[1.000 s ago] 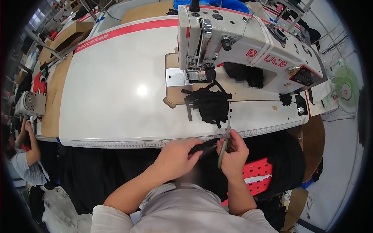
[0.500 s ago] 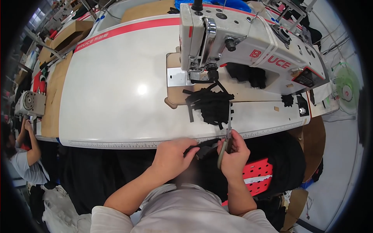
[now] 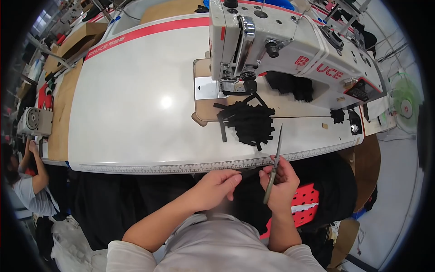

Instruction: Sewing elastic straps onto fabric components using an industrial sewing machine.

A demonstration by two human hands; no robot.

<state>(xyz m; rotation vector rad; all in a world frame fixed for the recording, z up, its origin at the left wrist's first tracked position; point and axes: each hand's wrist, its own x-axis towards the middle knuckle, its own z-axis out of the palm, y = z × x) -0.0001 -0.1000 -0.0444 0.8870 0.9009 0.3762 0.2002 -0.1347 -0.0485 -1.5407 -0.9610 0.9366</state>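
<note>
My right hand (image 3: pixel 282 183) grips a pair of scissors (image 3: pixel 274 163) whose blades point up over the table's front edge. My left hand (image 3: pixel 216 187) sits just left of it below the edge, fingertips pinching a black strip of fabric (image 3: pixel 247 172) that runs between the two hands. On the white table (image 3: pixel 136 118) lies a pile of black fabric strips (image 3: pixel 247 121), in front of the needle of a white sewing machine (image 3: pixel 290 47).
A ruler strip (image 3: pixel 195 167) runs along the table's front edge. Dark fabric lies behind the machine (image 3: pixel 290 86). A red perforated crate (image 3: pixel 310 206) stands below on the right. Another person (image 3: pixel 27 181) works at a machine on the far left. A green fan (image 3: pixel 405 104) stands right.
My left hand has opened slightly and shifted left along the black strip. The scissors stay upright in my right hand. The view has tilted a little.
</note>
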